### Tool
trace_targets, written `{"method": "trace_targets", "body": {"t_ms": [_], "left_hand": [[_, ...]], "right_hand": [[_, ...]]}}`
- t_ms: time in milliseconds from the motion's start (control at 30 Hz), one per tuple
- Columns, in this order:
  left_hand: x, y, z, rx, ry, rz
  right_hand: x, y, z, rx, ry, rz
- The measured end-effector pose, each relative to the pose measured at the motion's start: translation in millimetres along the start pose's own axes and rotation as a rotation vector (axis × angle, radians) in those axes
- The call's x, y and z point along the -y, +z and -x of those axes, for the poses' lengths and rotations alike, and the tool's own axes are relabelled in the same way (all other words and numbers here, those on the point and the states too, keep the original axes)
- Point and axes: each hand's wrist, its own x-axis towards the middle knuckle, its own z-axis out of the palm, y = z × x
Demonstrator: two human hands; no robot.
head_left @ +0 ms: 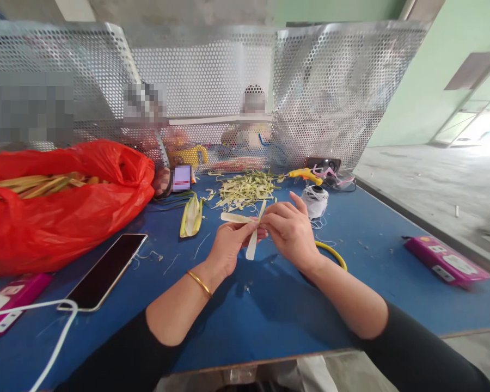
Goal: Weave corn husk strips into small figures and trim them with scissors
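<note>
Pale, flat leaf strips (251, 246) cross one another between my two hands, above the middle of the blue table. My left hand (231, 239) pinches them near the crossing, with one strip pointing left over the thumb. From the other side my right hand (288, 228) closes its fingertips on the same crossing; its index finger is raised. The exact join is hidden by fingers. Just beyond lies a heap of pale green leaf trimmings (245, 190). A spool of white thread (315, 201) stands past my right hand, and a yellowish leaf husk (191, 216) lies to the left.
A red plastic bag (65, 218) of leaf strips fills the left side, near a phone (106, 269) and a white cable (61, 348). A yellow-handled tool (306, 174) and glasses (335, 178) lie behind the spool. A purple pack (445, 260) sits right. A perforated metal screen (204, 81) bounds the back.
</note>
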Motion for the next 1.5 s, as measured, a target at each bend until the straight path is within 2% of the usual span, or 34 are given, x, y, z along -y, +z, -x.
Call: {"method": "trace_targets", "body": {"t_ms": [200,300,433,533,600,733,800,867,967,1167,1267,1433,1500], "left_hand": [[-2.3,0.8,0.3,-0.06,-0.024,0.046],[-4.7,0.2,-0.5,-0.098,-0.035,0.088],[-4.2,-1.8,-3.0,-0.084,0.01,0.076],[-2.0,-2.4,-3.1,-0.065,0.013,0.061],[-1.1,-2.3,-2.0,-0.061,-0.004,0.047],[-0.8,-1.7,0.5,-0.031,-0.014,-0.072],[-0.8,-1.7,1.1,-0.028,-0.018,-0.13],[-1.3,-2.2,1.1,-0.021,-0.037,-0.163],[-3.5,-3.8,0.5,0.006,-0.049,-0.176],[-7.1,-8.3,-1.8,-0.018,0.027,-0.228],[-6.6,-8.2,-2.0,-0.02,0.027,-0.226],[-4.4,-5.7,-0.4,0.133,-0.065,-0.04],[-3.2,-5.2,-0.3,0.139,-0.078,0.0]], "right_hand": [[-1.0,4.1,1.6,-0.042,0.085,-0.022],[-0.1,1.8,0.1,-0.015,-0.067,-0.016],[4.3,1.5,-0.5,0.118,-0.35,0.102],[6.7,4.9,1.7,0.114,-0.386,0.137],[6.4,7.5,3.4,0.057,-0.269,0.057],[2.1,13.3,5.4,-0.06,0.296,-0.296],[0.0,16.2,5.5,-0.043,0.524,-0.496],[-1.0,17.5,4.7,0.025,0.65,-0.663],[-0.8,15.0,2.1,0.1,0.697,-0.774],[-0.7,8.9,-1.7,0.131,0.612,-0.722],[1.2,10.5,-0.4,0.063,0.615,-0.712],[7.3,13.0,2.4,-0.057,0.644,-0.71],[7.6,12.4,2.6,-0.087,0.633,-0.686]]}}
